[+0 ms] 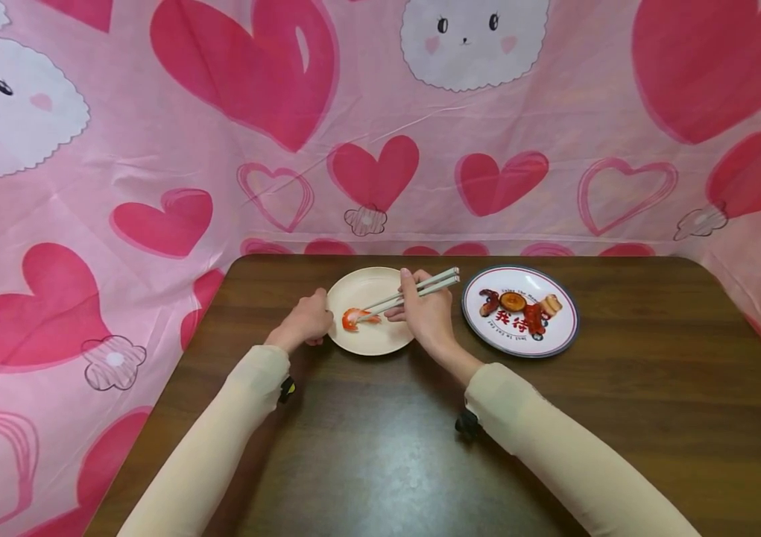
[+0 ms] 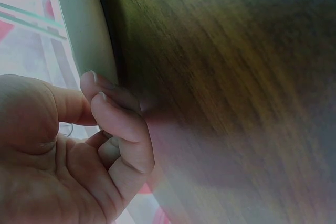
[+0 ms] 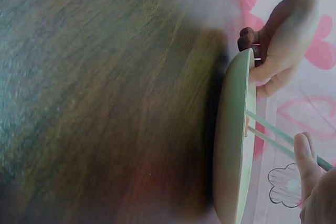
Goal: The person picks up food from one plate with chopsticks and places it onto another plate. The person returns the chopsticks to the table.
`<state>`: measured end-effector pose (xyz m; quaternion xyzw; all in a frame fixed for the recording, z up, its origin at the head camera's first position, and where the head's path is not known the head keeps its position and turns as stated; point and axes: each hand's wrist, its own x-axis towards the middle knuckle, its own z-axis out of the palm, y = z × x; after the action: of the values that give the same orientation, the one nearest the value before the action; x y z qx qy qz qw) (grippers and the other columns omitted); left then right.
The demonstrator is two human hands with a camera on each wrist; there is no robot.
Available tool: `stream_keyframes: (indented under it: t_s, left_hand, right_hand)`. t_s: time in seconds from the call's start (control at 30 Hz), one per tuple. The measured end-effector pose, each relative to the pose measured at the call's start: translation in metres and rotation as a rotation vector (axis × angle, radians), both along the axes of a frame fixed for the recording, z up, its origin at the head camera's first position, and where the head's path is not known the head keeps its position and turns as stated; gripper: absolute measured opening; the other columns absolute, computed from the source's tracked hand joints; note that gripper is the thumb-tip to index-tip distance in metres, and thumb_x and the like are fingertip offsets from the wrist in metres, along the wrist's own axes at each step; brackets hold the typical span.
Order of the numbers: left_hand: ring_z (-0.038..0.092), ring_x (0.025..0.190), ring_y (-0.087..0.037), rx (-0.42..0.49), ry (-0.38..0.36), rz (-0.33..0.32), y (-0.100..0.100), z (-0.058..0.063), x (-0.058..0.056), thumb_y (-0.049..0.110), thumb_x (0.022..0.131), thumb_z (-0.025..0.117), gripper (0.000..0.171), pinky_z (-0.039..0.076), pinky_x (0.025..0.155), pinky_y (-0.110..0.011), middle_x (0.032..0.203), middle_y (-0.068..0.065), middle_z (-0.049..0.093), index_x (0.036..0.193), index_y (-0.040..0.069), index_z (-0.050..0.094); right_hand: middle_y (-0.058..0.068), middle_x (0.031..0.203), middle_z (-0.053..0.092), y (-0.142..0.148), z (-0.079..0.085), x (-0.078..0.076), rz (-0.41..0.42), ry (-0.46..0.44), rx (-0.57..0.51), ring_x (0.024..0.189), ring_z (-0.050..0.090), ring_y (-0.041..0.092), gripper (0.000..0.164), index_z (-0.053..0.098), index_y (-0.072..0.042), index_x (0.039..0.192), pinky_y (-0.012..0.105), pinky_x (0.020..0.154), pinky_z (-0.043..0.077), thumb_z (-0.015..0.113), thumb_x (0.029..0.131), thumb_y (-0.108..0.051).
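Observation:
A cream plate (image 1: 380, 346) lies near the table's far edge and holds an orange-and-white shrimp (image 1: 351, 321). At its left side my left hand (image 1: 305, 319) grips the rim, thumb on top and curled fingers at the outer edge, as the left wrist view shows. My right hand (image 1: 431, 315), over the plate's right part, holds a pair of pale green chopsticks (image 1: 446, 279). Their tips reach down to the shrimp; I cannot tell whether they pinch it. In the right wrist view the chopsticks (image 3: 273, 142) slant into the plate (image 3: 231, 140) from the side.
Right of my right hand stands a white plate (image 1: 521, 278) with a dark blue rim and printed lettering. Several food pieces lie on it, among them a round brown slice (image 1: 513, 301) and a glazed reddish piece (image 1: 535, 321). Pink heart-patterned cloth (image 1: 420, 112) hangs behind the wooden table (image 1: 380, 447).

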<state>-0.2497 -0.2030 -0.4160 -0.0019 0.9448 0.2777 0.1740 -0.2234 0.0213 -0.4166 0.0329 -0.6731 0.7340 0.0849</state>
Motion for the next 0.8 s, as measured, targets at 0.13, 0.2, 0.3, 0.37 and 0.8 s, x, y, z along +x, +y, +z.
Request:
stream_keyframes:
  t_s: [0.13,0.2,0.3,0.37,0.8]
  left_hand:
    - [0.059,0.059,-0.023,0.000,0.005,-0.002,0.0006,-0.0003,-0.0005,0.010,0.107,0.047,0.040,0.056,0.053,-0.033,0.092,-0.020,0.061,0.142,-0.006,0.038]
    - [0.060,0.059,-0.023,-0.002,0.005,-0.001,0.0010,0.0002,-0.0003,0.010,0.107,0.047,0.039,0.056,0.053,-0.033,0.092,-0.021,0.061,0.142,-0.006,0.039]
    - [0.060,0.059,-0.023,-0.004,0.002,0.002,0.0011,0.0010,0.0001,0.009,0.107,0.047,0.039,0.056,0.053,-0.033,0.092,-0.020,0.061,0.141,-0.006,0.039]
    - [0.059,0.059,-0.023,-0.005,0.001,0.002,0.0011,0.0015,0.0005,0.009,0.107,0.047,0.038,0.056,0.052,-0.033,0.092,-0.020,0.061,0.141,-0.006,0.039]
    - [0.060,0.060,-0.023,0.010,-0.009,0.004,-0.0002,0.0006,0.0010,0.009,0.106,0.048,0.038,0.056,0.053,-0.033,0.090,-0.020,0.061,0.141,-0.005,0.039]
  right_hand:
    - [0.033,0.076,0.069,-0.0012,-0.0004,0.0004,-0.007,-0.001,-0.006,0.056,0.074,0.029,0.038,0.058,0.006,0.090,0.040,0.055,0.061,0.056,0.111,-0.026]
    - [0.032,0.076,0.069,-0.0018,-0.0005,0.0006,-0.008,-0.001,-0.004,0.056,0.073,0.028,0.037,0.058,0.005,0.090,0.040,0.055,0.061,0.056,0.111,-0.025]
    - [0.031,0.075,0.070,-0.0025,-0.0009,0.0010,-0.005,-0.003,-0.001,0.057,0.074,0.029,0.036,0.057,0.005,0.089,0.040,0.055,0.061,0.055,0.111,-0.024]
    - [0.030,0.074,0.070,-0.0027,-0.0013,0.0012,-0.004,-0.005,-0.004,0.056,0.073,0.028,0.036,0.057,0.005,0.089,0.040,0.054,0.061,0.055,0.111,-0.024]
    - [0.030,0.074,0.070,-0.0020,-0.0040,0.0037,0.005,-0.020,-0.029,0.058,0.074,0.030,0.038,0.058,0.007,0.091,0.041,0.056,0.062,0.057,0.111,-0.026]
